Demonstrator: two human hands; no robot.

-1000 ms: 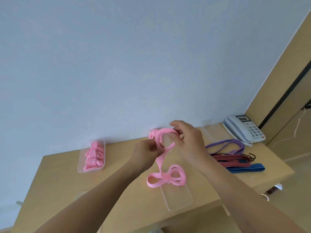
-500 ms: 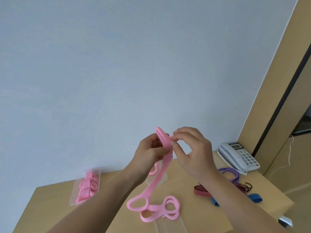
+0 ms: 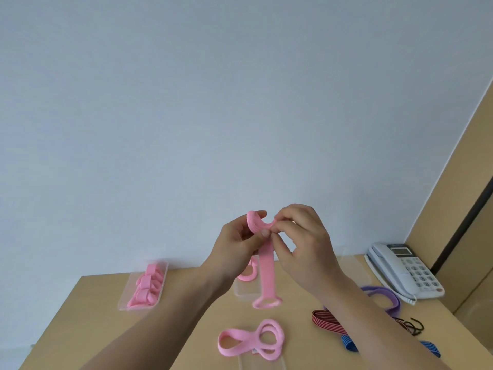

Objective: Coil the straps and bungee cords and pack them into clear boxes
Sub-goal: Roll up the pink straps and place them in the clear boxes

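Pink flat elastic strap [image 3: 266, 268] hung over the tan wooden desk [image 3: 101, 332], and I logged both left hand [image 3: 237, 245] and right hand [image 3: 302, 244] pinching its coiled top.

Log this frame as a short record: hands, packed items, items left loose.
left hand: pinches the top of the pink strap, with its end curled over the fingertips
right hand: pinches the same strap beside it
strap: hangs from both hands above the table, with a loop at its lower end
packed: pink coils in the left clear box; one pink coil in the middle clear box
loose: looped pink strap, purple strap, red striped cord, blue striped cord
other: telephone at right
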